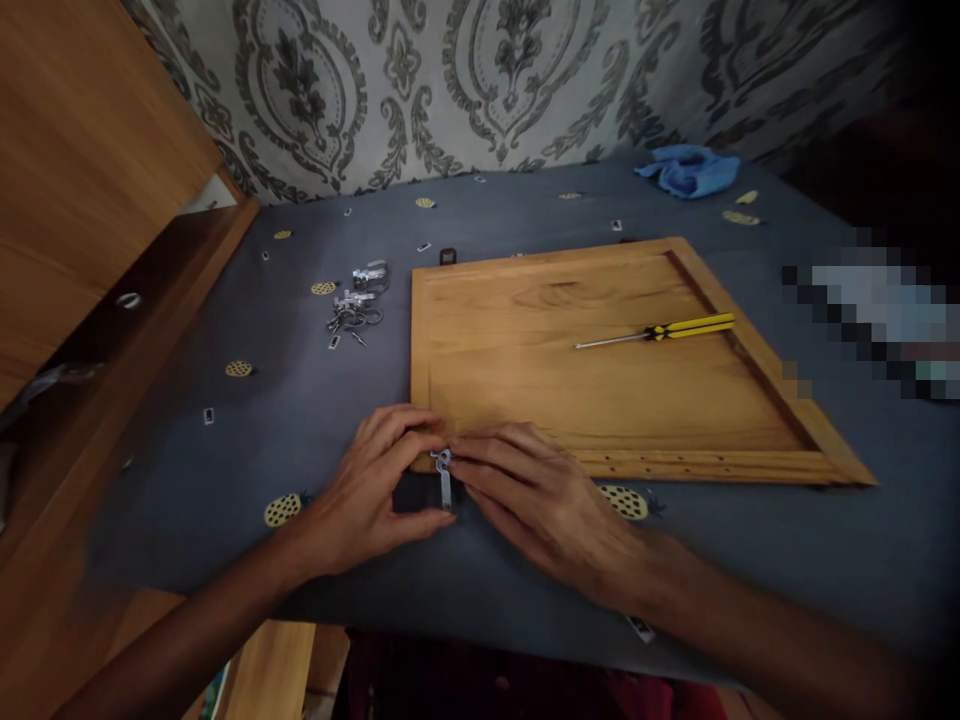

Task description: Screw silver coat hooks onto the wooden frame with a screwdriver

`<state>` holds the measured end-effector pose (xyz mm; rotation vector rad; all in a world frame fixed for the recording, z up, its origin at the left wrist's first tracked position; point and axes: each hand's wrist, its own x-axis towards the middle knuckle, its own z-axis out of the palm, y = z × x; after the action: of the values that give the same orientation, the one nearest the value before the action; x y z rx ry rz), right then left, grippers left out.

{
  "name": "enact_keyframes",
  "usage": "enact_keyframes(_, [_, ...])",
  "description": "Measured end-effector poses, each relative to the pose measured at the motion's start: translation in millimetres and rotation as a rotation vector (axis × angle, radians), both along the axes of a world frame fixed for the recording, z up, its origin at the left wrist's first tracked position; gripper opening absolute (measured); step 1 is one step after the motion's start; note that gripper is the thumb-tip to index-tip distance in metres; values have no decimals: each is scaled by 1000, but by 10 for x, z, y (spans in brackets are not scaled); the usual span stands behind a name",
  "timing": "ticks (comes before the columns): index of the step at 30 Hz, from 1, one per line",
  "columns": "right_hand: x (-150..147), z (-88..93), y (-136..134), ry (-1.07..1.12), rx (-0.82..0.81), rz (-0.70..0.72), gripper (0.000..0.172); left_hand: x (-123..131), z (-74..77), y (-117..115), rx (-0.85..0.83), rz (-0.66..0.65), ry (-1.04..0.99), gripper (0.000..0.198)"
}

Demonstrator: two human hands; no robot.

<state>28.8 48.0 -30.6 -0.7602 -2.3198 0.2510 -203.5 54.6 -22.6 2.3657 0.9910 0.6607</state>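
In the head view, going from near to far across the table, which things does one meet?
left hand and right hand holding a metal bracket → yellow screwdriver → blue cloth

A small silvery metal hinge (444,475) sits at the 7 o'clock corner of a wooden panel (600,390). Its narrow strip points toward 6 o'clock, off the panel's edge. The left hand (375,485) pinches it, and the right hand (544,500) lays its fingertips on its upper end. The framed panel lies flat on the surface.
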Motion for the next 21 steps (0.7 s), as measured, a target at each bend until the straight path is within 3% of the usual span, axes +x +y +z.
enact_keyframes(5, [3,-8,-2,-4,1,-7,24,4,12,-13,-6,21,-8,53])
enact_keyframes(21, [-4,11,9,39,-1,-18,22,12,29,-10,-4,29,23,46])
